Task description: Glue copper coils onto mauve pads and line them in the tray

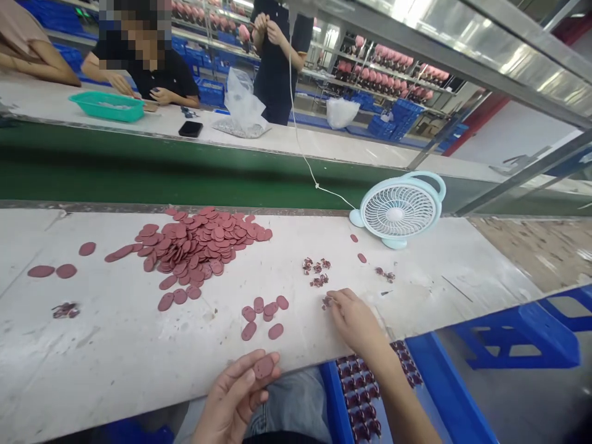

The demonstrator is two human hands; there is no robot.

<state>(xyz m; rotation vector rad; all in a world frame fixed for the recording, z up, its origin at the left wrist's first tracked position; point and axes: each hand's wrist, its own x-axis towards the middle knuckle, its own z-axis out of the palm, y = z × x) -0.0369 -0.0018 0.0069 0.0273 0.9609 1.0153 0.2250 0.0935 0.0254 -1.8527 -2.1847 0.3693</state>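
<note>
My left hand (240,388) pinches a flat, dull-red oval disc (264,367) with small holes, just off the table's near edge. My right hand (354,317) reaches down to the tabletop, thumb and fingertips closing round a small dark-red and metallic part (326,302), partly hidden by the fingers. Just beyond it lies a little cluster of similar parts (319,280). Several loose ovals (276,331) lie between my hands. Farther back at left, a large heap of these discs (198,243) spreads over the white table (120,357).
A pale-blue fan (400,209) with a white cord stands at the table's far edge. Below my right arm, a blue crate (451,382) holds rows of dark-red parts (361,394). Across a green strip (185,163), people work by a teal basket (108,106).
</note>
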